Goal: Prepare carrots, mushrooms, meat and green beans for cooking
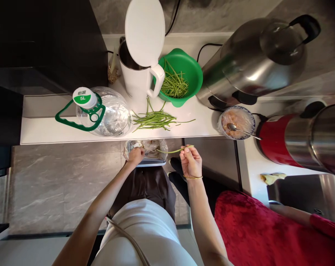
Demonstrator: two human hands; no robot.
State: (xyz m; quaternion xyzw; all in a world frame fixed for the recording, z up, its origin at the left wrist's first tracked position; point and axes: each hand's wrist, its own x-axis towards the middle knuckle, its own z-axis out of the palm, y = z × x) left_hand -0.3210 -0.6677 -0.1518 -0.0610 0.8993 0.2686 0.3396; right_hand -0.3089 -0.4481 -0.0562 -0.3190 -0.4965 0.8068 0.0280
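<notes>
My right hand pinches one end of a long thin green vegetable stalk, which points left over a lined bin. My left hand hovers over the left part of the bin with its fingers curled closed. Whether anything is between those fingers is hidden. On the counter just beyond my hands lies a loose pile of similar green stalks, with small pieces at its right side. Behind it, a green bowl holds more stalks, cut shorter.
A large water bottle and a white kettle with its lid up stand left. To the right are a steel urn, a wrapped bowl with a spoon and a red-banded pot. A person in red stands close at right.
</notes>
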